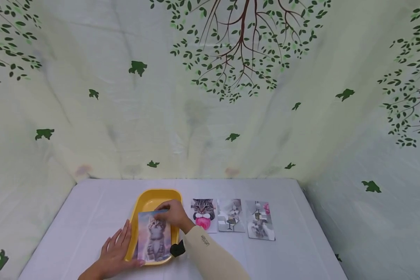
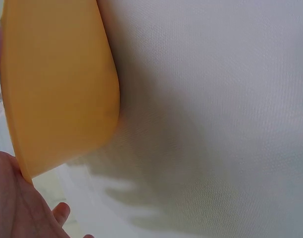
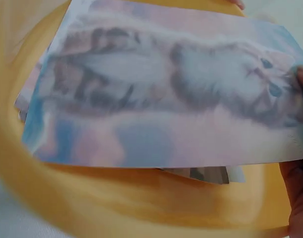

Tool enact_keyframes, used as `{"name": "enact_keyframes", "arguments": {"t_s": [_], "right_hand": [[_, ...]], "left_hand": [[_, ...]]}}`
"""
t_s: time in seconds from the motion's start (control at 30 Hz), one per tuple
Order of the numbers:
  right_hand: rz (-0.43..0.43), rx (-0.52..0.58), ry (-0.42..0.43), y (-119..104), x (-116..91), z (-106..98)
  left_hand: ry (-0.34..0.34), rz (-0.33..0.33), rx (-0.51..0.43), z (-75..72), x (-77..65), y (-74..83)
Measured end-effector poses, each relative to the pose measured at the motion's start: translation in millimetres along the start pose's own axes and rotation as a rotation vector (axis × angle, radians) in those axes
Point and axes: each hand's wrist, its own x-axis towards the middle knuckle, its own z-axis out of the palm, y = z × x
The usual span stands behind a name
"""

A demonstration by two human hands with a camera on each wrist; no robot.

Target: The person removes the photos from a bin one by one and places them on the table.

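A picture card of a striped kitten (image 1: 154,242) is pinched at its far edge by my right hand (image 1: 175,215), thumb on its face. It is held over the yellow tray (image 1: 134,217). In the right wrist view, other cards (image 3: 208,174) lie in the tray beneath the kitten card, mostly hidden by it. My left hand (image 1: 114,252) rests against the tray's left side, fingers stretched along it and thumb toward the near edge. The left wrist view shows the tray's outer wall (image 2: 62,89) against that hand (image 2: 18,203).
Right of the tray, three cards lie in a row: a cat with a pink ball (image 1: 203,221), a pale grey picture (image 1: 231,216), and one with a pink flower (image 1: 260,221). A white cloth covers the table (image 1: 294,252); a leaf-patterned curtain (image 1: 182,128) hangs behind.
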Motion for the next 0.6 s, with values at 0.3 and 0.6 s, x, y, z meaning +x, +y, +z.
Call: {"name": "enact_keyframes", "arguments": {"t_s": [0.3,0.6], "right_hand": [[-0.072,-0.012,0.035,5,-4,-10],[-0.14,0.182,0.162,12,-12,-36]], "left_hand": [[0.024,0.023,0.019,1.9,3.8,-2.8],[0.016,0.022,0.031,-1.0,1.5,-1.3]]}}
